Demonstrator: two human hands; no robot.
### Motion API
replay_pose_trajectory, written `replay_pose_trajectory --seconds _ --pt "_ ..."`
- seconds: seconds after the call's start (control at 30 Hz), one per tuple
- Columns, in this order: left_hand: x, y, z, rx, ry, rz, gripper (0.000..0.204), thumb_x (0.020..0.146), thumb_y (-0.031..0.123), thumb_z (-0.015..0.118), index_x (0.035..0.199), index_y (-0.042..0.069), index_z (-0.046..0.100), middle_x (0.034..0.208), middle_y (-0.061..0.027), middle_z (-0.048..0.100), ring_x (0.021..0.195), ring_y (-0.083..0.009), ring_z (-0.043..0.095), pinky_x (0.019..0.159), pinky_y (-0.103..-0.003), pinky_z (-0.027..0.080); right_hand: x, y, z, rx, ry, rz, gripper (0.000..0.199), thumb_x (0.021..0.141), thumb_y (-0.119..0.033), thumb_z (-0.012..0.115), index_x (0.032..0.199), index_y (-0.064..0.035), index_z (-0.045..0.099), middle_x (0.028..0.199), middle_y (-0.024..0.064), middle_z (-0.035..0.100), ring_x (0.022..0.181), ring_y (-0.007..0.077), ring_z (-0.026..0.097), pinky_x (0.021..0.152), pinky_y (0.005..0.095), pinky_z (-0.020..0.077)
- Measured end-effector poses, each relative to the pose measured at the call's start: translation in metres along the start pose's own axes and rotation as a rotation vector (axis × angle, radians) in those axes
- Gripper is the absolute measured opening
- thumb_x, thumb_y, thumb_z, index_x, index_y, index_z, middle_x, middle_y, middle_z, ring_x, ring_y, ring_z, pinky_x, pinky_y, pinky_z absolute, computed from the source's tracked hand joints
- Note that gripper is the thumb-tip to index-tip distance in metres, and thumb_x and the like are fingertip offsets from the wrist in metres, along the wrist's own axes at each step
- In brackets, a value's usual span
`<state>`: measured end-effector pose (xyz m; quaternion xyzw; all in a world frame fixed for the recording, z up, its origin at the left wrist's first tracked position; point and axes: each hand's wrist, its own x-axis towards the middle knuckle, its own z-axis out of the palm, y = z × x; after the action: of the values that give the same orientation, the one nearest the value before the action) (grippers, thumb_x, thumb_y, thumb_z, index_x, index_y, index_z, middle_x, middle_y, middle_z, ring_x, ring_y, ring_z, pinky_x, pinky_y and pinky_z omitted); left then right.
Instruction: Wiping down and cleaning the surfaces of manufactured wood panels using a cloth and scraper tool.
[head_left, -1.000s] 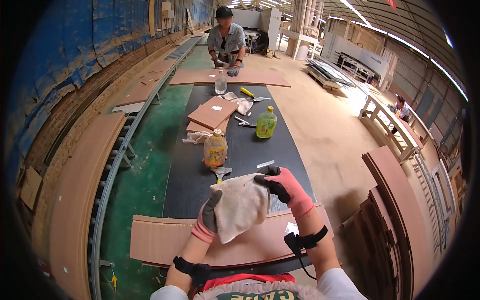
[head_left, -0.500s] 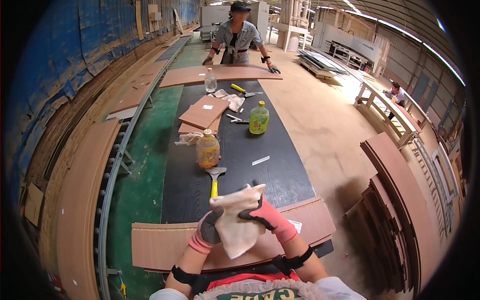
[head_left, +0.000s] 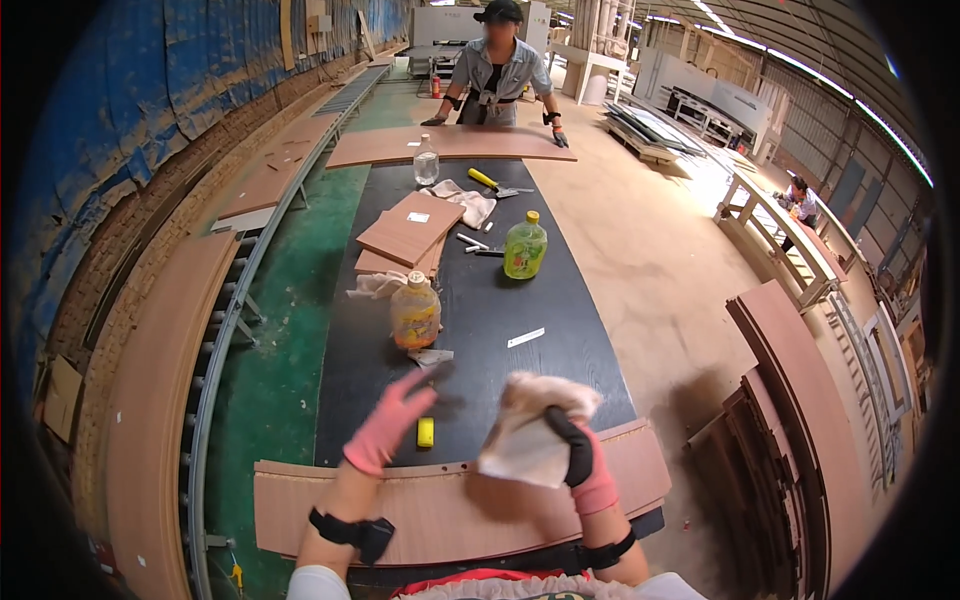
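Reaching with open fingers, left hand (head_left: 385, 428) nears the scraper (head_left: 426, 418) lengthwise along the table; right hand (head_left: 580, 462) clamps cloth (head_left: 525, 445).

Woodworking factory hall, stacked wood panels (head_left: 790, 400), roller conveyor (head_left: 225, 340)

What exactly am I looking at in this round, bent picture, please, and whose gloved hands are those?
There is no machine here. A person wears a wide fisheye camera on the head, looking down, so straight edges bend near the rim. The two pink-gloved hands at the bottom are that person's own. The right hand grips a pale cloth above a brown wooden panel. The left hand holds nothing; its fingers reach over the black table toward a yellow-handled tool. Further along stand an orange bottle, a green bottle and stacked boards. Another person works at the far end.
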<state>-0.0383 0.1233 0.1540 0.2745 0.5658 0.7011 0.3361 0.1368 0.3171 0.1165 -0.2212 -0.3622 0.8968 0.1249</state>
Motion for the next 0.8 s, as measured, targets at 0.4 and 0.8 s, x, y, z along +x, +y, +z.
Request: replay_pose_trajectory --seconds 0.4,0.8 --pt "0.161 -0.117 -0.144 0.432 0.298 0.065 0.098 0.056 0.004 0.078 0.136 0.002 0.021 0.13 -0.0152 0.04 0.118 -0.0257 0.043 0.1 -0.034 0.035 0.052 -0.002 -0.018 0.014 0.066 0.155 0.045 0.087 -0.023 0.058 0.124 -0.0013 0.043 0.114 0.0092 0.055 0.103 0.0201 0.056 0.087 0.0342 0.0479" --pt "0.136 -0.042 -0.059 1.462 0.096 0.74 0.06 0.051 0.01 0.074 0.108 0.012 0.055 0.113 -0.01 0.048 0.117 -0.0347 0.036 0.102 -0.056 0.024 0.102 -0.002 0.008 0.439 -0.249 0.205 0.059 0.086 -0.034 0.058 0.131 -0.0038 0.036 0.121 0.0142 0.052 0.108 0.0293 0.053 0.096 0.0443 0.0418"
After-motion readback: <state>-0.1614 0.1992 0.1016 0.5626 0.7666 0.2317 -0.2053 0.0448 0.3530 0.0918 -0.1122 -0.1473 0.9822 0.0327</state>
